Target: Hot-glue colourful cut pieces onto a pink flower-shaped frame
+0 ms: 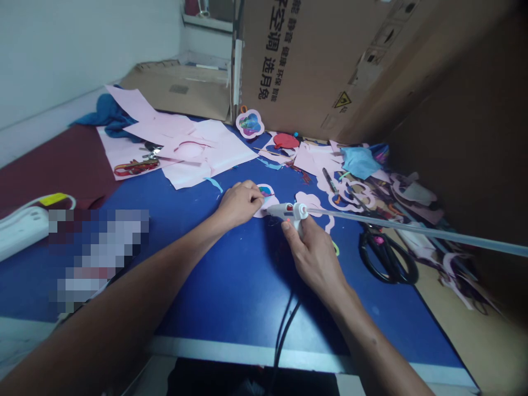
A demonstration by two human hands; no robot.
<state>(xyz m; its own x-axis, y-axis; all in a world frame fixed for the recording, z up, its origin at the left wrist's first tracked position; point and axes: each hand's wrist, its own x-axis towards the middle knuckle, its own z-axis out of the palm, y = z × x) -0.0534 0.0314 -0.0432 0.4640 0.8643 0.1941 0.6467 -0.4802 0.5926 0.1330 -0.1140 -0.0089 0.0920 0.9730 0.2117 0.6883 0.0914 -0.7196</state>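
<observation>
In the head view my right hand [317, 252] is wrapped round the handle of a white hot glue gun [286, 210]. A long clear glue stick [396, 225] sticks out of its back end towards the right. The gun's tip meets the edge of a pink paper flower [270, 203] with a shiny blue-purple centre. My left hand [241, 202] pinches the left side of that flower; the fingertips partly cover it. Just right of the gun lies a plain pink paper flower cutout [310, 202].
Black-handled scissors [388, 256] lie at the right among paper scraps. Pink paper sheets [206, 148] spread at the back left. A finished-looking flower [249, 124] leans against a cardboard box [305, 66]. A white power strip [25, 228] sits at the left; a dark cable [284, 330] hangs over the front edge.
</observation>
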